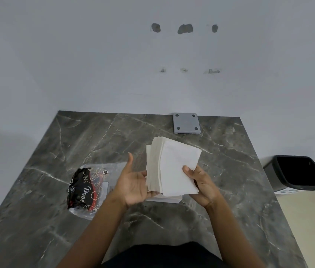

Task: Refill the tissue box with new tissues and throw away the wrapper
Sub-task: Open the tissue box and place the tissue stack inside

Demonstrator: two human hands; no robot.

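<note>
A thick stack of white tissues (174, 167) is held upright above the marble table. My right hand (201, 185) grips its lower right corner, thumb on the front sheet. My left hand (135, 182) is spread against the stack's left edge with the fingers apart and the palm turned to the stack. Below the stack, a white box edge (164, 199) lies on the table, mostly hidden by the tissues and my hands. The clear plastic wrapper (89, 187) with black and red print lies flat on the table to the left of my left hand.
A dark marble table (75, 144) stands against a white wall. A grey square plate (186, 123) with four holes lies at the table's far edge. A black waste bin (299, 174) stands on the floor off the table's right side.
</note>
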